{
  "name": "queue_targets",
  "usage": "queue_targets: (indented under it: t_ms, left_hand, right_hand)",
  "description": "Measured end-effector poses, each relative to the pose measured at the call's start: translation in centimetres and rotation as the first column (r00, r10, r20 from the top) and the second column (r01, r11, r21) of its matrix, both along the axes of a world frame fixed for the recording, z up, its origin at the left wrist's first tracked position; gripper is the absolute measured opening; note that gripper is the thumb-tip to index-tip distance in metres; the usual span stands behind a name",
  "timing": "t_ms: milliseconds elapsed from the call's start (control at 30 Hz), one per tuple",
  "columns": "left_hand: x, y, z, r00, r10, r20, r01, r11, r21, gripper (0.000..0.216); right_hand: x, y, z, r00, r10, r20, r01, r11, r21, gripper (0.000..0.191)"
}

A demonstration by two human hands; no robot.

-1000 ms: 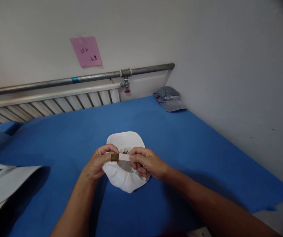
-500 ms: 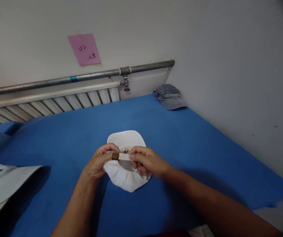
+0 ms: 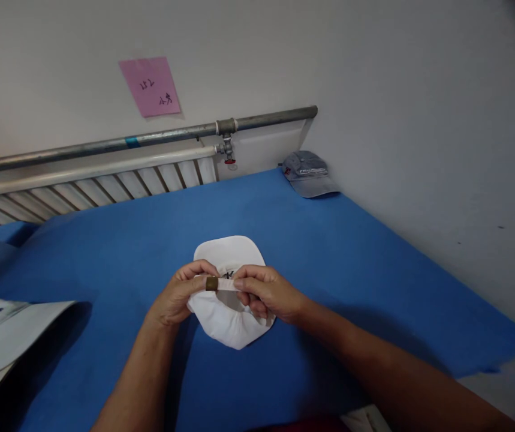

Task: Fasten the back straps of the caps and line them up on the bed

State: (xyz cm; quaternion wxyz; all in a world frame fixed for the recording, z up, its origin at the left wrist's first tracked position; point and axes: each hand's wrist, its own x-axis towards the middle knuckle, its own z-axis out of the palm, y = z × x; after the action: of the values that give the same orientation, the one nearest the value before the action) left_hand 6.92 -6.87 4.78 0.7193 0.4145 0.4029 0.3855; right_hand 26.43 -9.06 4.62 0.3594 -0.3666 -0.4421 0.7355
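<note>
White cloth makes up the cap [image 3: 238, 327] in hand, one of its kind at the centre, set over the blue sheet [image 3: 140, 246] on the near, left side of the grey cap [image 3: 309, 174] and well apart from it. Its single brim [image 3: 229, 247] points away from the person, so its long axis, brim to back, runs nearly straight out, while its one strap [image 3: 227, 285] lies crosswise, almost level.

Two hands work on that strap. The left hand [image 3: 178, 295] grips the end with the one brass-coloured buckle [image 3: 211, 284], thumb against the metal; the right hand [image 3: 268, 292] pinches the strap's other side between thumb and forefinger. How much of the cap bears on the sheet I cannot tell.

Far to the left of the grey cap, and nearer the person, a pale hat [image 3: 8, 336] is cut off by the frame; whether the cream layer under it is a second hat is unclear. Left of the grey cap also come one red-handled valve [image 3: 228, 150], one radiator [image 3: 147, 186], one metal pipe [image 3: 176, 134] and, higher, one pink note [image 3: 150, 87].
</note>
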Motion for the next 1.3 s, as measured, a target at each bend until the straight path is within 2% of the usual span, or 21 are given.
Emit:
queue_targets:
  t_ms: [200, 367, 567, 667, 800, 933, 1033, 1133, 1300]
  left_hand:
    - [0.3, 0.1, 0.0, 0.999, -0.030, 0.024, 0.030, 1.000, 0.001, 0.025]
    - [0.7, 0.0, 0.2, 0.999, -0.050, 0.021, 0.051, 0.998, -0.035, 0.026]
    - [0.4, 0.1, 0.0, 1.000, -0.014, 0.024, 0.014, 1.000, 0.005, 0.026]
    - [0.6, -0.1, 0.1, 0.999, -0.029, 0.021, 0.029, 1.000, -0.002, 0.026]
    - [1.1, -0.3, 0.1, 0.998, -0.065, -0.001, 0.065, 0.997, -0.032, 0.024]
    - [0.9, -0.3, 0.3, 1.000, -0.009, -0.004, 0.009, 1.000, -0.013, 0.024]
    - [0.7, -0.2, 0.2, 1.000, 0.022, -0.001, -0.022, 1.000, -0.009, 0.025]
    - [0.9, -0.4, 0.2, 1.000, 0.005, 0.005, -0.005, 1.000, 0.000, 0.026]
    - [1.3, -0.7, 0.2, 0.998, -0.056, -0.006, 0.056, 0.998, -0.001, 0.030]
  right_hand:
    - [-0.1, -0.1, 0.0, 1.000, 0.015, 0.005, -0.015, 1.000, -0.007, 0.012]
    - [-0.3, -0.3, 0.3, 1.000, 0.013, 0.000, -0.013, 0.999, 0.048, 0.014]
    - [0.4, 0.1, 0.7, 0.990, -0.040, 0.134, 0.019, 0.988, 0.150, 0.010]
    - [0.4, 0.2, 0.3, 0.991, -0.085, 0.100, 0.069, 0.985, 0.156, 0.016]
    - [0.2, 0.0, 0.4, 0.997, -0.044, 0.060, 0.035, 0.988, 0.153, 0.021]
    - [1.1, -0.1, 1.6, 0.986, -0.102, 0.133, 0.064, 0.963, 0.262, 0.022]
    - [1.9, -0.1, 2.1, 0.974, -0.111, 0.199, 0.056, 0.963, 0.264, 0.025]
    - [1.9, 0.0, 1.8, 0.978, -0.100, 0.184, 0.049, 0.964, 0.261, 0.024]
    - [1.1, -0.1, 1.1, 0.983, -0.124, 0.132, 0.070, 0.933, 0.354, 0.019]
